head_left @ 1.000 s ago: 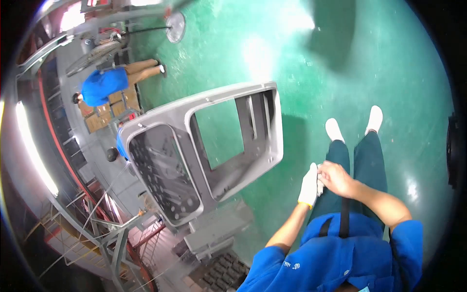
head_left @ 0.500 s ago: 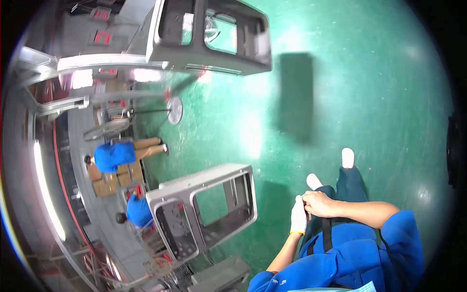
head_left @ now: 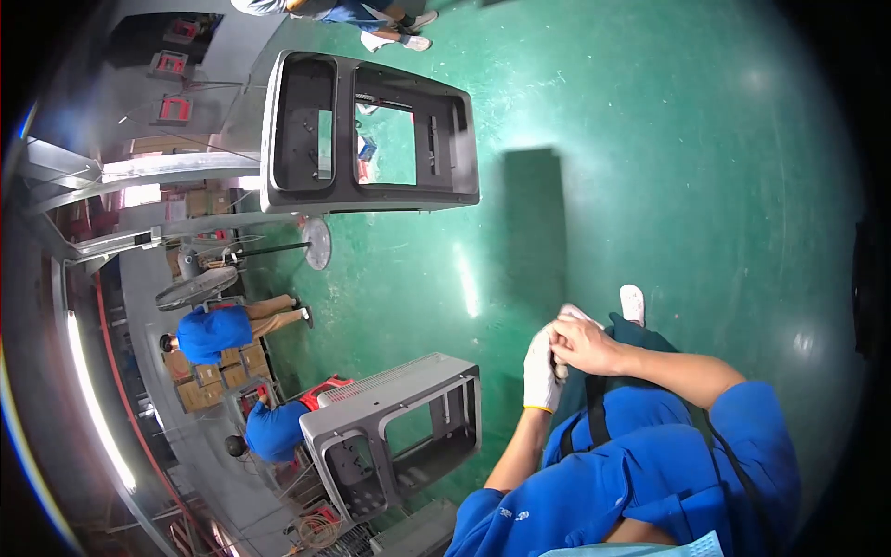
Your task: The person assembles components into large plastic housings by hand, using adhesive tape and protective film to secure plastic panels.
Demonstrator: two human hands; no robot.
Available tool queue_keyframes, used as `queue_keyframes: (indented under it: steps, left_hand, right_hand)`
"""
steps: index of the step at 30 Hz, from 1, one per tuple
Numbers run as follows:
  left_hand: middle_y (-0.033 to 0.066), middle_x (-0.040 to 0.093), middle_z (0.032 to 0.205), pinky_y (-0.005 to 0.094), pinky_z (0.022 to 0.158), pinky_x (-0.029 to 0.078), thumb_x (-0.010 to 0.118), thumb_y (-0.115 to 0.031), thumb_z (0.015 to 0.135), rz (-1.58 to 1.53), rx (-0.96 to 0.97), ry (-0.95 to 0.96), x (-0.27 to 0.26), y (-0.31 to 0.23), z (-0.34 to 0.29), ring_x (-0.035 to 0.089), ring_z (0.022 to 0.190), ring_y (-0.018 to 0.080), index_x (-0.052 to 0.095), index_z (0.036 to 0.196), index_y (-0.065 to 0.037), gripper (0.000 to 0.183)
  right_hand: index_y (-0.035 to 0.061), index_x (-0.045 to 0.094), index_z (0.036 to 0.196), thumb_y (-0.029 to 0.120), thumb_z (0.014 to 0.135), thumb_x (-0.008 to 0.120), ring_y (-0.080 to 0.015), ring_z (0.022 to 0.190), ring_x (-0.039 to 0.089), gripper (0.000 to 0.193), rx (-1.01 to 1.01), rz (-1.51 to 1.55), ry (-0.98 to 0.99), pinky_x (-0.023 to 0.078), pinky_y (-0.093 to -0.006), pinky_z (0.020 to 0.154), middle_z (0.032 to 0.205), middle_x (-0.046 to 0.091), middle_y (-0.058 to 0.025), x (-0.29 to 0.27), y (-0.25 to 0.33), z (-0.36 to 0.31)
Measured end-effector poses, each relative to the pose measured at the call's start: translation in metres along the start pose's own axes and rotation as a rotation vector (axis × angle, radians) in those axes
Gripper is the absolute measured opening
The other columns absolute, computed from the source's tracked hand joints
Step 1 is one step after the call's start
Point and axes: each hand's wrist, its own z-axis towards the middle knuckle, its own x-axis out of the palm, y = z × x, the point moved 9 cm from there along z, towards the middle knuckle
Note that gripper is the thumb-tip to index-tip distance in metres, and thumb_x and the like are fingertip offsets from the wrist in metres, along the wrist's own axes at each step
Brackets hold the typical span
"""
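Observation:
My left hand (head_left: 538,378) wears a white glove with a yellow cuff edge. Bare, my right hand (head_left: 588,347) is pressed against it, its fingers curled together at the gloved fingers. Both hands are in front of my waist, above my legs. Between them a small pale bit shows, too little to name, and the fingertips are largely hidden. Nearest to the hands, on the left, is a grey box-shaped housing (head_left: 376,420) with two openings. A second such housing (head_left: 345,197) is farther ahead.
Green floor (head_left: 668,167) spreads ahead and right, with a dark shadow (head_left: 534,223). At left are a pedestal fan (head_left: 198,288), cardboard boxes (head_left: 209,381), metal rails (head_left: 176,167) and two people in blue (head_left: 212,334). Another person's legs (head_left: 371,19) show at the far edge.
The view has shifted; the far housing now sits lower and left in the picture. A person's legs have appeared at the far edge. My hands stay together, and my feet have moved.

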Motion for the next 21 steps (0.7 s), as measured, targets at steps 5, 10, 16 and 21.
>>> queue_keyframes:
  steps: [5, 10, 16, 21]
  left_hand:
    - [-0.0049, 0.047, 0.063, 0.0162, 0.039, 0.030, 0.049, -0.027, 0.098, -0.102, 0.163, -0.037, 0.004, -0.068, 0.013, 0.037, 0.045, 0.0017, 0.044, 0.134, -0.003, 0.044]
    - [-0.0045, 0.045, 0.062, 0.0161, 0.040, 0.030, 0.048, -0.026, 0.099, -0.117, 0.266, -0.009, -0.002, -0.133, 0.029, 0.036, 0.045, 0.0023, 0.039, 0.138, -0.004, 0.045]
    - [-0.0053, 0.041, 0.062, 0.0156, 0.040, 0.029, 0.047, -0.026, 0.099, -0.020, 0.415, -0.020, -0.020, -0.214, 0.037, 0.034, 0.048, 0.0010, 0.036, 0.139, 0.000, 0.049]
    - [-0.0044, 0.040, 0.060, 0.0156, 0.039, 0.025, 0.045, -0.022, 0.099, -0.138, 0.496, -0.102, -0.054, -0.271, 0.056, 0.032, 0.046, 0.0015, 0.040, 0.136, -0.002, 0.042]
  right_hand:
    - [-0.0017, 0.056, 0.085, 0.007, 0.085, 0.062, -0.0175, 0.070, 0.059, 0.011, 0.010, 0.071, -0.017, 0.049, -0.0310, 0.064, 0.080, 0.055, -0.0100, -0.026, 0.041, 0.054]
    - [-0.0016, 0.060, 0.085, 0.010, 0.085, 0.063, -0.0115, 0.070, 0.059, 0.012, 0.074, 0.161, 0.052, 0.050, -0.0281, 0.065, 0.076, 0.061, -0.0061, -0.031, 0.064, 0.113]
    - [-0.0011, 0.061, 0.084, 0.010, 0.084, 0.063, -0.0099, 0.068, 0.057, 0.011, 0.036, 0.178, 0.076, 0.048, -0.0273, 0.064, 0.075, 0.061, -0.0047, -0.019, 0.109, 0.178]
    - [-0.0002, 0.060, 0.083, 0.008, 0.083, 0.063, -0.0099, 0.070, 0.052, 0.009, -0.205, -0.025, 0.041, 0.044, -0.0266, 0.062, 0.079, 0.055, -0.0041, -0.012, 0.157, 0.245]
